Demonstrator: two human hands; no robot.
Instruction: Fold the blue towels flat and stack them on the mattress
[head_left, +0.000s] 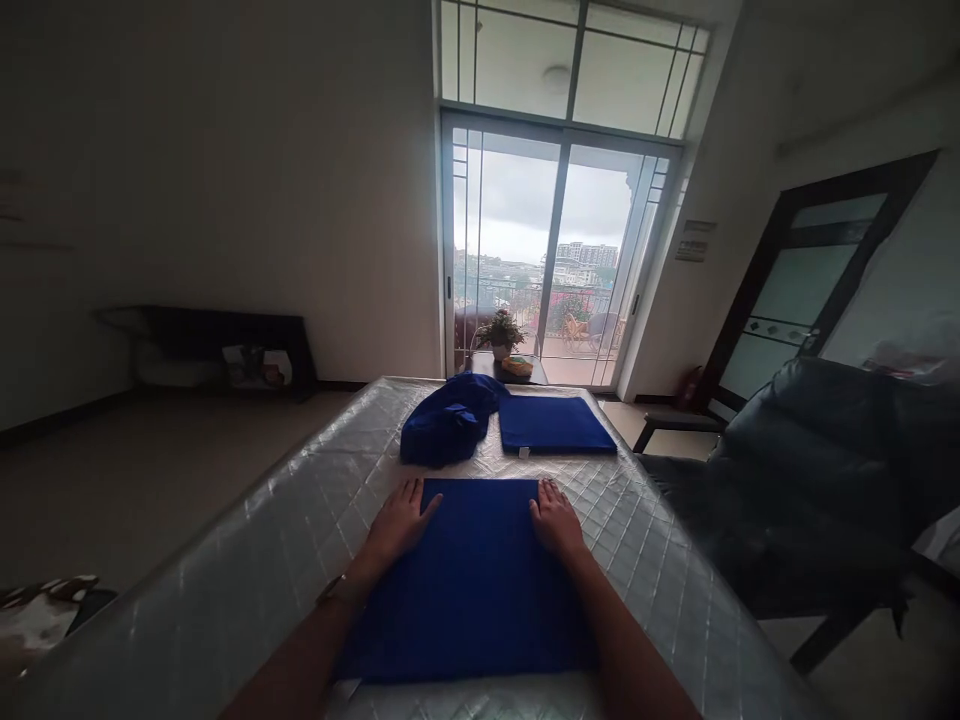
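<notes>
A flat blue cloth panel [480,590], folded into a rectangle, lies in front of me on a silver quilted mattress [277,560]. My left hand [401,522] rests on its far left corner, fingers stretched out and thumb apart. At the far right corner lies my right hand [556,518], also flat with its fingers extended. Neither hand grips the cloth. Beyond them, a second flat blue folded cloth [559,424] with a small white tag sits to the right. Beside it on the left is a crumpled heap of blue cloth [450,420].
A dark padded armchair [825,480] stands close along the mattress's right side. Past the far edge, a small table [536,372] holds a potted plant [501,332] before glass sliding doors [510,220]. A dark bench-like object [225,345] is against the left wall.
</notes>
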